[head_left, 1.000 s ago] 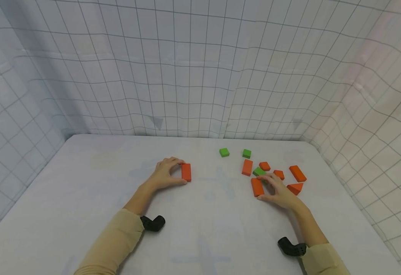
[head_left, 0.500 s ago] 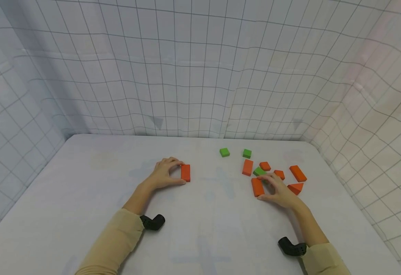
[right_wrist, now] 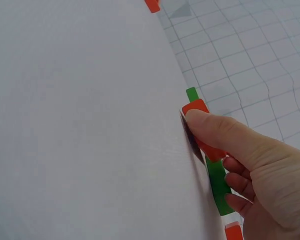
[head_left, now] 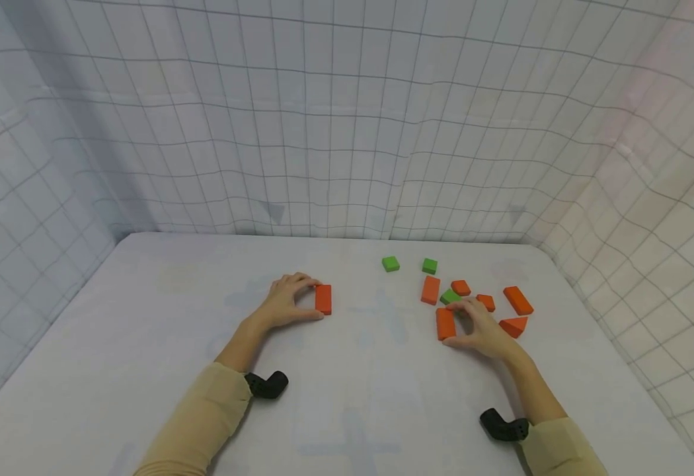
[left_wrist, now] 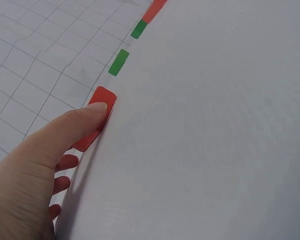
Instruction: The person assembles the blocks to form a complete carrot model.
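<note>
In the head view my left hand pinches a red rectangular block by its two short ends, thumb at the near end. The left wrist view shows the thumb lying across this red block. Over on the right, my right hand pinches another red block the same way. In the right wrist view a dark shadow runs along the table beside that block; whether it touches the table I cannot tell. A green block lies just behind it, close to the right fingertips.
Two green blocks lie toward the table's back edge. Around the right hand are a red block, two small red pieces, a long red block and a red triangular block. Gridded white curtains enclose the white table.
The red block in my right hand has turned slightly, so it points straighter away from me. My left hand and its block stay nearly in place. The whole head view has shifted a little.
</note>
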The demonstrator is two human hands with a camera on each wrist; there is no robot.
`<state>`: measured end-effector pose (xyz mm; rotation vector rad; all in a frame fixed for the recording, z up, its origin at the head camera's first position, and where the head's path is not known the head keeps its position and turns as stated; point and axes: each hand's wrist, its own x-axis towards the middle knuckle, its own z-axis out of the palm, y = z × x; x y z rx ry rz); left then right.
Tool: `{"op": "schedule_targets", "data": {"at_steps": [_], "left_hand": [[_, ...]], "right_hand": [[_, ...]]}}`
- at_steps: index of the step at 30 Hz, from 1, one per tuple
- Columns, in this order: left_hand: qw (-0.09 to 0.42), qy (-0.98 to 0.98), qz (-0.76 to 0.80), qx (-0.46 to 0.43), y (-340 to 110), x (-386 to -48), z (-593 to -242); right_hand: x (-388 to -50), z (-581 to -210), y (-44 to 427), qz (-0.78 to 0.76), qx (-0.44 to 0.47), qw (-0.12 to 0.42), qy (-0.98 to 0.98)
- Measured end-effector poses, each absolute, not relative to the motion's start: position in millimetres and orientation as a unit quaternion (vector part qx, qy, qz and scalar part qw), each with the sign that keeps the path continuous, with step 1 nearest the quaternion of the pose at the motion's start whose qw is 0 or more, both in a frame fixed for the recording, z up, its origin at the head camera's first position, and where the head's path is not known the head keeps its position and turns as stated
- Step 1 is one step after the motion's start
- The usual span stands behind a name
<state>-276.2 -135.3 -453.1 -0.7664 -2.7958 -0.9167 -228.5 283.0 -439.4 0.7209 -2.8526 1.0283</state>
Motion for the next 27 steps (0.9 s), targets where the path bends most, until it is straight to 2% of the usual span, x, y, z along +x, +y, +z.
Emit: {"op": "schedule_targets", "data": {"at_steps": [9,17,27], "left_hand": [[0.048,-0.919,-0.304,-0.247,-134.4,-274.8,-452.8],[0.056,-0.919,-0.303,-0.248,-135.5,-275.2,-455.6],[0.057,-0.917,-0.307,-0.247,-133.9,-274.0,-454.9]], "right_hand": [[-236.9,-428.2,266.0,0.371,0.215,0.0,-0.903],[-250.5,-422.4,239.3,0.37,0.244,0.018,-0.896],[-268.9,-424.9,204.7,0.381,0.267,0.012,-0.885]]}}
